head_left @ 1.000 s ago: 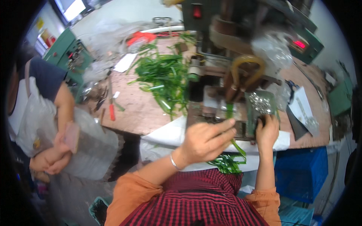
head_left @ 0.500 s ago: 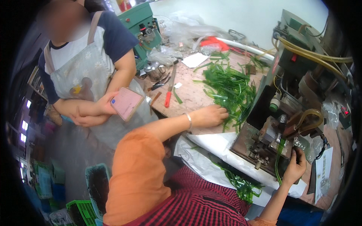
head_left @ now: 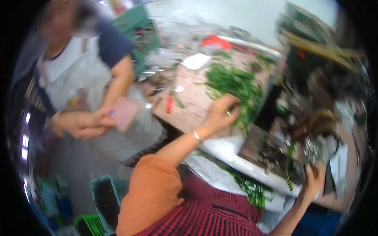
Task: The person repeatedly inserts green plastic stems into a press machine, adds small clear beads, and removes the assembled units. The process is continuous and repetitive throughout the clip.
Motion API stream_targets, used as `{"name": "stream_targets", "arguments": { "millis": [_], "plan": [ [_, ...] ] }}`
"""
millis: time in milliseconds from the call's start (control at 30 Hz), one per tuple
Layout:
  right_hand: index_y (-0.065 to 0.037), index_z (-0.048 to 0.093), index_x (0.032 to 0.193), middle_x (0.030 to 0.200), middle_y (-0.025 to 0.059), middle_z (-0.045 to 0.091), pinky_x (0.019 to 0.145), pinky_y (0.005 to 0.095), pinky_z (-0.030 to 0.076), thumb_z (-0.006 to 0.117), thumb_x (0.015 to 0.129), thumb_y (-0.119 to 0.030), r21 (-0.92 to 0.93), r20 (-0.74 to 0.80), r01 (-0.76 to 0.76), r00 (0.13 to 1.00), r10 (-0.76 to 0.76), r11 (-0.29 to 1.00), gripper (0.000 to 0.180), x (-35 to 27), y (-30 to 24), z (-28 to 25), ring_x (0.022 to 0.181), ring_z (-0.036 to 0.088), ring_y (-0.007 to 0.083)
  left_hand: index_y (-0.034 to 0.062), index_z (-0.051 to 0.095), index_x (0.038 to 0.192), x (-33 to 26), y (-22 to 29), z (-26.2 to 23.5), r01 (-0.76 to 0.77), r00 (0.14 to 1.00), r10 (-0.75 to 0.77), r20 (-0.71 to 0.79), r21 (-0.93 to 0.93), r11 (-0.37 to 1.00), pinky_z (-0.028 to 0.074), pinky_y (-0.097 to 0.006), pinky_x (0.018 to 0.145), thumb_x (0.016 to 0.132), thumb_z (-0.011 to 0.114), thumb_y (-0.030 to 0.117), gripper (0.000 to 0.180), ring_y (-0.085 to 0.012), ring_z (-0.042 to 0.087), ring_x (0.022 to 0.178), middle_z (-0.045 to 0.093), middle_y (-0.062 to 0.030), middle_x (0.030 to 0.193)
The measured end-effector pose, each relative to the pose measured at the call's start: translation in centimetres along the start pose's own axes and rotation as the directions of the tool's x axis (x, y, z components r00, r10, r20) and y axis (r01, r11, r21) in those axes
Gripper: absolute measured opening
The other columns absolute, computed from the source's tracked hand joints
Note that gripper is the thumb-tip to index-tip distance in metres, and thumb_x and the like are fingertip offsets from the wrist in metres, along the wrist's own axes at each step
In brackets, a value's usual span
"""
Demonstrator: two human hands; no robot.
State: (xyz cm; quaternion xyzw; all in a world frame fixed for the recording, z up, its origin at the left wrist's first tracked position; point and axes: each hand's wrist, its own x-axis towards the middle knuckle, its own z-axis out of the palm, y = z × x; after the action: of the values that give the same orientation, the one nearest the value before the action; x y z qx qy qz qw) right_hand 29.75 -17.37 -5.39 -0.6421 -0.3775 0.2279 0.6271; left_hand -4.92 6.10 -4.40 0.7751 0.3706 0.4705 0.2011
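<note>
A loose pile of glossy green strips (head_left: 236, 86) lies on the worktable. My left hand (head_left: 222, 114) is at the pile's near left edge, fingers curled inward; blur hides whatever they hold. To the right stands a dark bench machine (head_left: 275, 145) with yellowish hoses (head_left: 319, 47). One narrow green strip (head_left: 290, 167) hangs down from its front. Beside that strip, my right hand (head_left: 315, 179) is at the machine's lower right corner with thumb and fingers drawn together. What lies between them cannot be made out.
At left a person in a grey apron (head_left: 78, 86) holds a pink phone (head_left: 125, 113). A red-handled tool (head_left: 169, 104) and white paper (head_left: 195, 61) lie on the table. More green strips (head_left: 252, 190) hang below its front edge. A teal bin (head_left: 98, 192) stands at lower left.
The view has shifted and blurred. My left hand has lifted a little from the table, its fingers more curled. My right hand stays by the machine's corner, slightly lower in view.
</note>
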Motion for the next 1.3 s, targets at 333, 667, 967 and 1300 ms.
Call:
{"name": "stream_targets", "arguments": {
  "millis": [333, 667, 967, 1300],
  "plan": [
    [0.006, 0.058, 0.115, 0.091, 0.0061, 0.068, 0.073, 0.0239, 0.048, 0.069, 0.082, 0.002, 0.340, 0.043, -0.007, 0.999, -0.008, 0.940, 0.035, 3.0, -6.0, 12.3, 0.083, 0.063, 0.0119, 0.0022, 0.056, 0.093, -3.7, 1.3, 3.4, 0.313, 0.861, -0.488, -0.142, -0.608, 0.730, 0.044, -0.022, 0.049, 0.100, 0.060, 0.012, 0.013, -0.0119, 0.061, 0.059, 0.069, -0.0118, 0.086],
    [0.008, 0.053, 0.122, 0.101, 0.0134, 0.072, 0.084, 0.0250, 0.049, 0.067, 0.086, -0.005, 0.438, -0.024, -0.086, 0.994, 0.107, 0.895, 0.041, 1.4, -9.1, 13.1, 0.092, 0.063, 0.0142, -0.0011, 0.057, 0.098, 5.4, 14.1, 1.9, -0.187, 0.975, 0.056, -0.215, -0.662, 0.725, 0.052, -0.021, 0.054, 0.096, 0.063, 0.002, 0.007, -0.0167, 0.068, 0.064, 0.071, -0.0151, 0.089],
    [0.005, 0.055, 0.117, 0.086, 0.0093, 0.068, 0.071, 0.0260, 0.049, 0.071, 0.079, 0.000, 0.223, 0.060, 0.091, 0.992, -0.107, 0.971, 0.042, 2.1, -8.8, 12.4, 0.078, 0.063, 0.0123, -0.0025, 0.057, 0.095, 0.5, 13.0, 3.2, -0.257, 0.965, 0.172, -0.196, -0.605, 0.753, 0.056, -0.028, 0.060, 0.093, 0.064, 0.002, 0.009, -0.0197, 0.067, 0.070, 0.068, -0.0188, 0.089],
    [0.004, 0.048, 0.125, 0.084, 0.0051, 0.065, 0.073, 0.0224, 0.046, 0.067, 0.083, 0.003, 0.391, -0.060, 0.019, 0.998, 0.005, 0.920, 0.046, 0.7, -8.2, 14.0, 0.079, 0.059, 0.0087, -0.0006, 0.057, 0.096, 4.1, 13.0, 2.0, -0.188, 0.974, 0.070, -0.214, -0.604, 0.774, 0.054, -0.023, 0.057, 0.096, 0.065, 0.007, 0.011, -0.0155, 0.066, 0.063, 0.070, -0.0159, 0.086]
  ]
}}
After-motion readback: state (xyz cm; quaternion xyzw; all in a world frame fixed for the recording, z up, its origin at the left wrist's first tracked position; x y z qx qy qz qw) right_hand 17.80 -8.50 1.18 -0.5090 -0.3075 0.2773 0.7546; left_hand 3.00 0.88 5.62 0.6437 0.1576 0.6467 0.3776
